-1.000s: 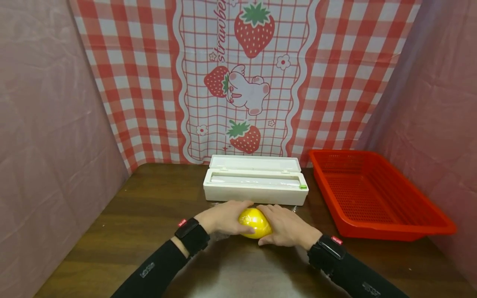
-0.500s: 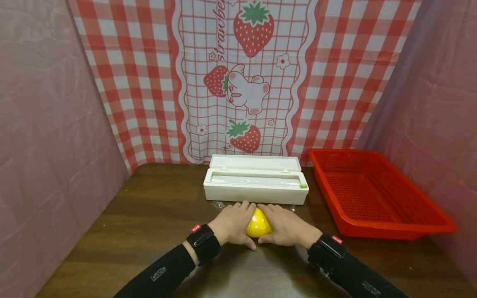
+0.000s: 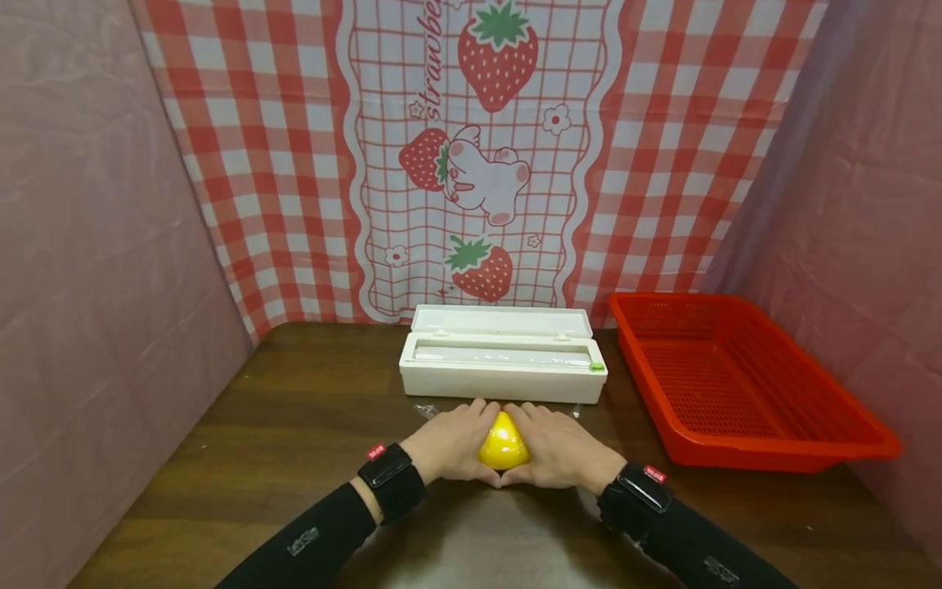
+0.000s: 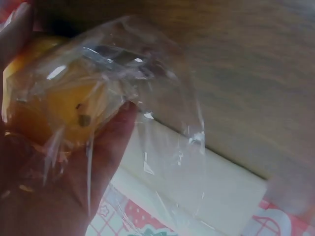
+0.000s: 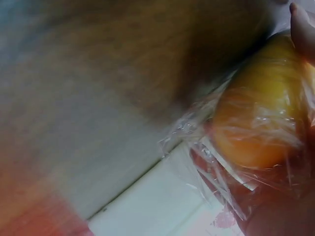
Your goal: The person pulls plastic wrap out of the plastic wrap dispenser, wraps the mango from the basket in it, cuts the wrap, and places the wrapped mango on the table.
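Observation:
A smooth yellow fruit (image 3: 504,442), wrapped in clear cling film, is held between both hands over the table. My left hand (image 3: 453,442) grips its left side and my right hand (image 3: 557,445) its right side. The thumb tips meet at the near side of the fruit, and the fingertips come close together at its far side. Loose cling film (image 4: 167,93) stands out past the fruit in the left wrist view, where a dark spot shows on the skin. In the right wrist view crumpled film (image 5: 197,132) hangs off the fruit's other side.
Behind the hands lies a white cling film dispenser (image 3: 504,383), lid raised, with a film roll inside and a green slider (image 3: 597,366) at its right end. A red plastic basket (image 3: 780,458) stands at the right. Checked cloth (image 3: 280,164) hangs behind the brown table (image 3: 294,409).
The left hand has shifted its hold, moving right round the fruit, then slightly back left. The thumbs have come together at the near side. The right hand has moved a little left.

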A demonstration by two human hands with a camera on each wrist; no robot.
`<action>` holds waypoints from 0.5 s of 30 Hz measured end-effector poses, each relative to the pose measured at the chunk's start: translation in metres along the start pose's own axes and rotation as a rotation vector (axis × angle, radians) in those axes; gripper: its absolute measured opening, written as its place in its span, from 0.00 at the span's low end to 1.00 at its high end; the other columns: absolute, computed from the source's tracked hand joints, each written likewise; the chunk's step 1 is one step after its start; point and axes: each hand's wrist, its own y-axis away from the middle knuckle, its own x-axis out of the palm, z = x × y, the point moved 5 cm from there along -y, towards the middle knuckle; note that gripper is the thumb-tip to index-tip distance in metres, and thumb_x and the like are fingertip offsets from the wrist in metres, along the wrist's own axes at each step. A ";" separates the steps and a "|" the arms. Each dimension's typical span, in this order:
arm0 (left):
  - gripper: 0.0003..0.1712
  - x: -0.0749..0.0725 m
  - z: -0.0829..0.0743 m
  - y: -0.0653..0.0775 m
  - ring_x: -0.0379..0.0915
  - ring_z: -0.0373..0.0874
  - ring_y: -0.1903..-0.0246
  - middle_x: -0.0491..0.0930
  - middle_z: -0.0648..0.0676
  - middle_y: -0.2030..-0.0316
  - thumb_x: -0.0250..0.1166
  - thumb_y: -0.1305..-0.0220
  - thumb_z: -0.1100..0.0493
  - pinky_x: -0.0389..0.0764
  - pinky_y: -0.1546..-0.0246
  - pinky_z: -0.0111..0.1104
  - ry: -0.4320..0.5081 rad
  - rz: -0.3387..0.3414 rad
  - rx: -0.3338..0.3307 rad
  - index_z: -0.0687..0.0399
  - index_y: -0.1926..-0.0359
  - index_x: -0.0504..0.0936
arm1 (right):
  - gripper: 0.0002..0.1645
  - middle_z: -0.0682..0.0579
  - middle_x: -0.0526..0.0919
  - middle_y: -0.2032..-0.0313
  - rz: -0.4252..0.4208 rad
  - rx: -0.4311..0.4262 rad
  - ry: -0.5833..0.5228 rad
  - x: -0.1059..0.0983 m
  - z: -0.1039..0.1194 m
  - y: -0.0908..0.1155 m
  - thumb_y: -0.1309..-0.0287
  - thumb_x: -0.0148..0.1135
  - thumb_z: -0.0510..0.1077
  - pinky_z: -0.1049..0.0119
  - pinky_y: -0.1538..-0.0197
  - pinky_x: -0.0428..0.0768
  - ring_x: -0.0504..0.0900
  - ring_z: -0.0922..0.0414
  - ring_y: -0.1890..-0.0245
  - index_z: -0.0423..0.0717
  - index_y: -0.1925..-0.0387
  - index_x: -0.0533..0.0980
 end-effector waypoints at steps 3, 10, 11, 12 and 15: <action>0.60 0.000 0.003 0.004 0.75 0.44 0.55 0.74 0.54 0.46 0.75 0.52 0.28 0.83 0.55 0.36 0.027 0.013 -0.004 0.56 0.28 0.63 | 0.53 0.53 0.76 0.52 0.001 0.005 0.004 0.001 0.000 0.000 0.53 0.75 0.69 0.55 0.49 0.80 0.74 0.56 0.56 0.46 0.34 0.66; 0.66 0.001 0.010 0.011 0.77 0.48 0.47 0.72 0.55 0.35 0.75 0.48 0.31 0.81 0.47 0.42 0.069 0.022 0.025 0.54 0.20 0.51 | 0.56 0.50 0.78 0.47 0.014 0.019 -0.019 0.002 -0.002 0.003 0.52 0.73 0.71 0.52 0.47 0.80 0.77 0.54 0.53 0.44 0.31 0.65; 0.65 0.001 0.011 0.012 0.77 0.48 0.46 0.71 0.55 0.34 0.74 0.47 0.31 0.81 0.46 0.42 0.076 0.020 0.025 0.55 0.20 0.51 | 0.56 0.50 0.78 0.48 0.011 0.022 -0.028 0.002 -0.002 0.004 0.53 0.73 0.71 0.52 0.48 0.81 0.77 0.54 0.54 0.44 0.31 0.66; 0.65 0.002 0.013 0.013 0.77 0.48 0.45 0.71 0.55 0.33 0.73 0.46 0.31 0.80 0.45 0.42 0.081 0.021 0.022 0.55 0.20 0.51 | 0.56 0.50 0.78 0.48 0.010 0.027 -0.032 0.002 -0.003 0.005 0.53 0.73 0.71 0.52 0.49 0.81 0.78 0.54 0.54 0.45 0.31 0.66; 0.63 0.003 0.018 0.017 0.77 0.48 0.44 0.71 0.56 0.33 0.71 0.43 0.31 0.79 0.43 0.42 0.089 0.026 0.006 0.56 0.20 0.50 | 0.57 0.49 0.79 0.48 0.002 0.039 -0.046 0.000 -0.006 0.007 0.54 0.74 0.72 0.51 0.51 0.81 0.79 0.53 0.54 0.45 0.31 0.67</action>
